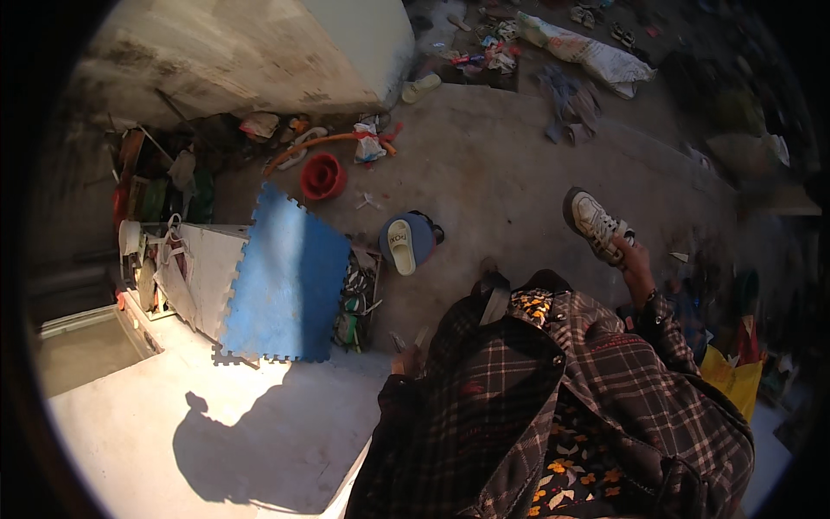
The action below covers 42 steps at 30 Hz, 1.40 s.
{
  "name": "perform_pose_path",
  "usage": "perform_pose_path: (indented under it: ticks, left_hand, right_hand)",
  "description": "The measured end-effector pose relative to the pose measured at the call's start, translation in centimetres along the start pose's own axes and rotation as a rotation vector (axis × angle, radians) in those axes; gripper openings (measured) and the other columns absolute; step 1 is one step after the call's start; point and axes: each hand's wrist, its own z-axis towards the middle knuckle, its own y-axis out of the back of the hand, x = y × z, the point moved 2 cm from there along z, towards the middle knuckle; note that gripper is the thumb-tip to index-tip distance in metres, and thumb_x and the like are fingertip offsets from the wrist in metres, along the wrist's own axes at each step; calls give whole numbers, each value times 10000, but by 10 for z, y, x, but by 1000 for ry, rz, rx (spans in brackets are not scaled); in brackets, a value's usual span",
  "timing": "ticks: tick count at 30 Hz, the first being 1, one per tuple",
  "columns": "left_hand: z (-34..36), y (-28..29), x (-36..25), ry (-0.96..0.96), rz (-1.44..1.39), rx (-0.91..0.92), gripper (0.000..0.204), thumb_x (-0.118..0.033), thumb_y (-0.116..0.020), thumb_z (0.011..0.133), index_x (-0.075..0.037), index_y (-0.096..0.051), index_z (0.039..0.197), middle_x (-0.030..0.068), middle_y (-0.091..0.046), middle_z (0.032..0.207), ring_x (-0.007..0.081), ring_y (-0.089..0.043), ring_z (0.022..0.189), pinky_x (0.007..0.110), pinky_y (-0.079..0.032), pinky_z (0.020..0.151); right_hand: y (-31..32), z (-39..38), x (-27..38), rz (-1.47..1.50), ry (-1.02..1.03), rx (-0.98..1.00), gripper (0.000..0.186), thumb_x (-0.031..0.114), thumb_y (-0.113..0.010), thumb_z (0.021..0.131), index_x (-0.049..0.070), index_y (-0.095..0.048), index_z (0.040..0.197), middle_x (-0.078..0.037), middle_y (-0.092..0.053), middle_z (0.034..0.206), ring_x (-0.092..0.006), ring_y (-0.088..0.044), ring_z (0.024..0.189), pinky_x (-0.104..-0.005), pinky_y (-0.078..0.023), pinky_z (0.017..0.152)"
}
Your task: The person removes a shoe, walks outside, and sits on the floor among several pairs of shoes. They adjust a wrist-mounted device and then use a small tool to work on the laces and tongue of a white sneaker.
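Note:
My right hand (636,265) is closed on the heel end of a sneaker (590,214). The shoe is off-white with a dark sole edge, held out to the right above the floor with its toe pointing up and left. My left hand (403,362) is low beside my dark plaid sleeve, mostly in shadow. Its fingers look closed, and a thin pale piece shows next to them; what it is I cannot make out. A pale slipper (401,246) lies on a round blue-grey object (421,232) in front of me.
A blue jigsaw-edged foam mat (290,272) covers part of a box at the left. Beyond it are a red plastic tub (323,176) and an orange hose-like piece (298,147). A white sack (588,54) lies far right; a yellow bag (733,381) is by my right arm.

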Motion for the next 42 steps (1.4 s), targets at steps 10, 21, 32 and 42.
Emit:
perform_pose_path:
  ticks: [10,21,32,42]
  left_hand:
    - [29,3,-158,26,-318,-199,152,-199,-611,758,-57,-572,719,42,-592,615,107,-468,380,241,-381,360]
    - [102,-114,-474,-566,928,-20,176,-186,-570,665,-16,-595,705,95,-597,566,185,-581,478,310,-473,495]
    - [127,-356,-592,-857,1065,607,388,-327,-667,659,7,-625,854,226,-612,771,323,-629,775,372,-476,663]
    - [34,-625,-507,-625,1443,1025,368,-323,-689,670,13,-627,806,182,-617,689,175,-592,666,348,-457,622]
  right_hand:
    - [-72,38,135,-265,180,477,373,209,-671,721,-44,-592,983,-86,-627,850,-148,-594,710,-265,-479,645]
    - [-124,0,238,-855,510,1229,397,254,-688,685,-30,-599,948,-170,-617,749,-216,-596,695,-329,-457,644]
    - [-11,111,274,-689,345,1097,367,254,-647,737,18,-596,1014,-105,-633,880,-198,-584,809,-326,-449,716]
    - [344,-55,124,267,382,-417,279,257,-579,757,11,-605,884,-58,-637,810,-137,-602,694,-258,-475,577]
